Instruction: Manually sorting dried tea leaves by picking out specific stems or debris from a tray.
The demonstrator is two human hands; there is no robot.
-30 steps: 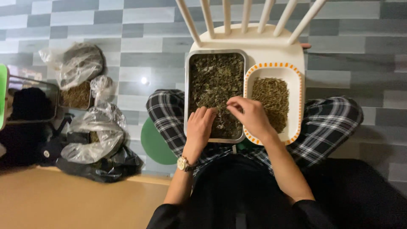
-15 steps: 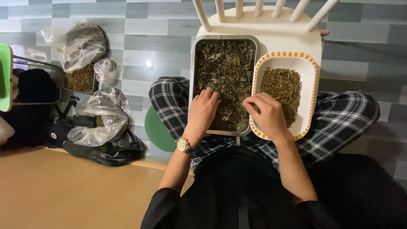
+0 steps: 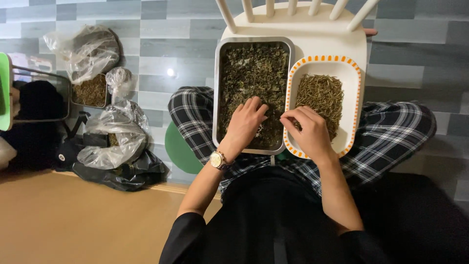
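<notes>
From the head view, the left hand (image 3: 246, 122) rests with spread fingers on dry leaves (image 3: 254, 73) in the metal tray (image 3: 215, 98), mid-frame. The right hand (image 3: 308, 129) pinches a bit over the white tray (image 3: 352, 98). The leaves look light and crumbly; pick gently with fingertips.

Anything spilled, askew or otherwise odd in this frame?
Nothing looks spilled. The metal tray and orange-rimmed dish sit on a white chair seat used as a table, both overhanging its front edge above the person's lap. Left hand rests in the tray; right hand pinches at the dish's edge.
</notes>
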